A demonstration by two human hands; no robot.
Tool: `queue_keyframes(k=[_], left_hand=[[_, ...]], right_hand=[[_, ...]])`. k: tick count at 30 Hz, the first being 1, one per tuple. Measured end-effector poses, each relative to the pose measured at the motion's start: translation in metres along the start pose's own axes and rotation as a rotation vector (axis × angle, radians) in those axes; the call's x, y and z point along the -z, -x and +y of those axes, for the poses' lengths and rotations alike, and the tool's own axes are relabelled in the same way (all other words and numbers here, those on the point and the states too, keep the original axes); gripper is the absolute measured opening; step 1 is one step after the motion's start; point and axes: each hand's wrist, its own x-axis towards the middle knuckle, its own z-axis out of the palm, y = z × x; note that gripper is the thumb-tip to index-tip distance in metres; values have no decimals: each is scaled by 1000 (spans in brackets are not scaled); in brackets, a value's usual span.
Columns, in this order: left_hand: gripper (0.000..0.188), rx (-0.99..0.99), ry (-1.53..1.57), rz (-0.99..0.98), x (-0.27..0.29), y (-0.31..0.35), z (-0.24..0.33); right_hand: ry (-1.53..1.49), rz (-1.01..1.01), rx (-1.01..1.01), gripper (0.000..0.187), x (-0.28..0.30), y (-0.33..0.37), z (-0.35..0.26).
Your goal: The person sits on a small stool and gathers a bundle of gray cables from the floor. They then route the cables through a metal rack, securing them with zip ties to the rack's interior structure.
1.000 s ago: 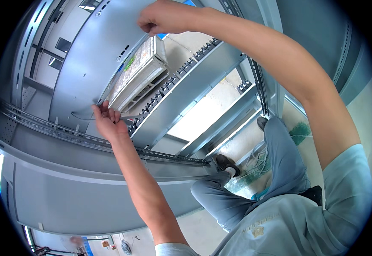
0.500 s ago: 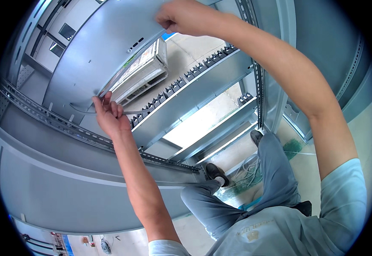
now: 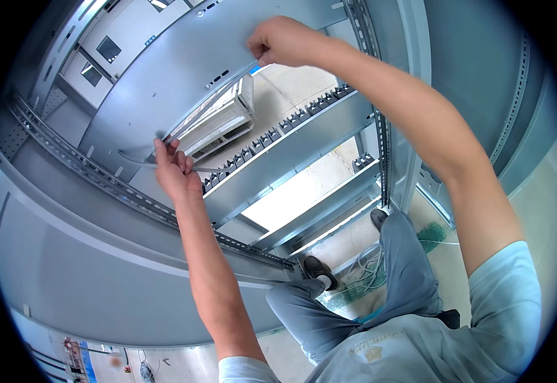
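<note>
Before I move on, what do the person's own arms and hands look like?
The left hand and right hand are without gloves, and no watch or bracelet shows on either wrist. Both forearms are bare. The left sleeve and right sleeve are short, plain and pale blue, with the right one ending above the elbow.

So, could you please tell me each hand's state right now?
Left hand: holding a thin grey flexible strip.
Right hand: closed near the flat grey metal panel; whether holding anything cannot be told.
</note>
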Motion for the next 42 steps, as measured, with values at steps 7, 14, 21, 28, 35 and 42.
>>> queue_keyframes(k=[7, 14, 21, 28, 35, 42], left_hand=[[33, 50, 50, -15, 3, -1, 6], [33, 58, 63, -8, 4, -3, 0], [38, 24, 20, -64, 7, 0, -5], [39, -2, 85, -58, 9, -3, -8], [39, 8, 88, -71, 6, -4, -2], [37, 14, 100, -103, -1, -1, -4]], right_hand=[[-94, -10, 103, 17, 5, 0, 2], [-37, -150, -34, 20, 18, -10, -15], [26, 223, 275, 24, -10, 5, 5], [-4, -84, 70, 24, 4, -6, 2], [144, 41, 222, 10, -2, 5, -4], [22, -169, -71, 21, 10, -6, -4]])
